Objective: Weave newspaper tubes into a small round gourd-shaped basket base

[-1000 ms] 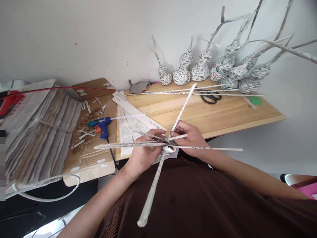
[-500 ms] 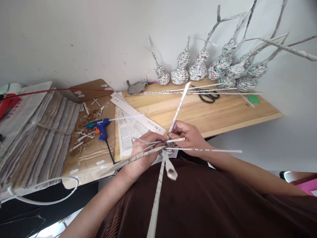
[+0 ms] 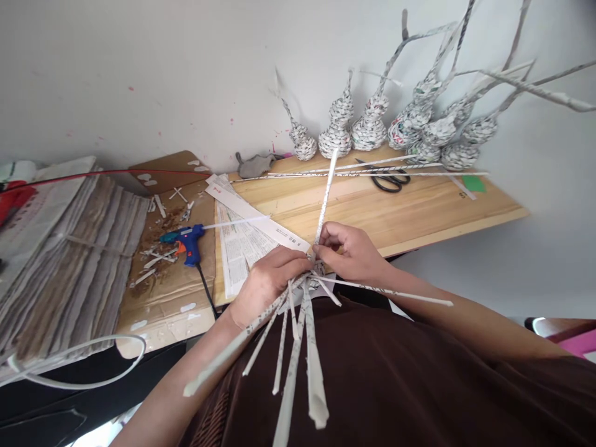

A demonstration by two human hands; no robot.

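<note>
A small woven paper piece (image 3: 317,273) sits between my hands, close to my body, with several rolled paper tubes fanning out toward me and to the right. My left hand (image 3: 274,276) is closed on its left side, fingertips pressed at the centre where the tubes meet. My right hand (image 3: 351,248) pinches the base of one paper tube (image 3: 328,198) that points up and away over the table. The lower part of the woven piece is partly hidden by the tubes and fingers.
Woven gourd shapes (image 3: 334,139) line the wall behind black scissors (image 3: 390,180) and long paper tubes. To the left are a blue glue gun (image 3: 189,242) on cardboard (image 3: 205,292), printed strips (image 3: 265,223) and stacked folded paper (image 3: 84,248).
Several tubes that lay across my hands now hang down toward me. The upright tube has tilted left, more vertical, and my left hand shows more fully.
</note>
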